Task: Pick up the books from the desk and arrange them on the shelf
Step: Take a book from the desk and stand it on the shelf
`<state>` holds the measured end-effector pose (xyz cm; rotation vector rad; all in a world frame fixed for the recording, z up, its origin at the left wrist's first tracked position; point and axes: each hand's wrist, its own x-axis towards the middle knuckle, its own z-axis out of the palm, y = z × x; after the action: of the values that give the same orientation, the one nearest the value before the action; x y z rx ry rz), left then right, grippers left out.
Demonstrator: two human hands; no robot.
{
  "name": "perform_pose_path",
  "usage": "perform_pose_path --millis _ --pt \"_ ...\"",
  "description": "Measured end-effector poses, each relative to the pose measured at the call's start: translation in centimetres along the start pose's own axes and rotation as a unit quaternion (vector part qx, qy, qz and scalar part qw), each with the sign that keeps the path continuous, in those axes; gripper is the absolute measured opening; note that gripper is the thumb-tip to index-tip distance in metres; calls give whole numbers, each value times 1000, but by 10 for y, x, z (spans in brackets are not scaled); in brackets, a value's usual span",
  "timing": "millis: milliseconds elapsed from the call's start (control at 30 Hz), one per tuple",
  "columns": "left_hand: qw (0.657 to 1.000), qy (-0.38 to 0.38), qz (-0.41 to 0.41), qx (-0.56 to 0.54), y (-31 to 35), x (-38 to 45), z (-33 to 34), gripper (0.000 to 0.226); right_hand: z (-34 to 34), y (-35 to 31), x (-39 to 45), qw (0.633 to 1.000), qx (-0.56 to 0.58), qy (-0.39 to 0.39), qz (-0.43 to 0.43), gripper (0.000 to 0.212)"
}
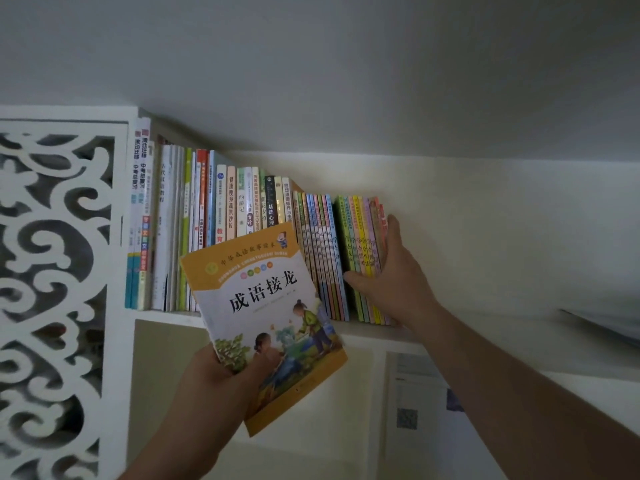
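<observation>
My left hand [221, 375] grips an orange and white picture book [266, 320] by its lower left corner and holds it tilted in front of the shelf. On the white shelf [173, 318] stands a long row of upright books [221, 233]. At the right end of the row is a bunch of thin pastel books [363, 244]. My right hand [391, 275] grips that bunch, thumb on the spines, fingers round its right side. A narrow gap shows just left of the bunch.
A white carved fretwork panel [55, 271] forms the shelf's left side. The wall [502, 237] and bare shelf board run to the right of the books. A paper sheet with a QR code [415, 403] hangs below the shelf. The ceiling is close above.
</observation>
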<state>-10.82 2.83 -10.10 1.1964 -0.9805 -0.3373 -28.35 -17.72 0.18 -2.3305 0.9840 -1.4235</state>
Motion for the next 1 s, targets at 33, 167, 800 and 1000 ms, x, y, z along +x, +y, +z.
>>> perform_pose_path --millis 33,167,800,1000 --pt "1000 2 0 -2 -1 0 0 25 1 1 -1 1000 -2 -16 11 139" --pt "1000 1 0 8 -3 1 4 11 4 3 -2 999 -10 -28 39 149" --pt "988 5 147 53 65 56 59 22 -22 7 -7 990 -115 75 -11 119" --pt "973 53 215 70 70 81 103 38 -73 37 -26 979 -158 122 31 140"
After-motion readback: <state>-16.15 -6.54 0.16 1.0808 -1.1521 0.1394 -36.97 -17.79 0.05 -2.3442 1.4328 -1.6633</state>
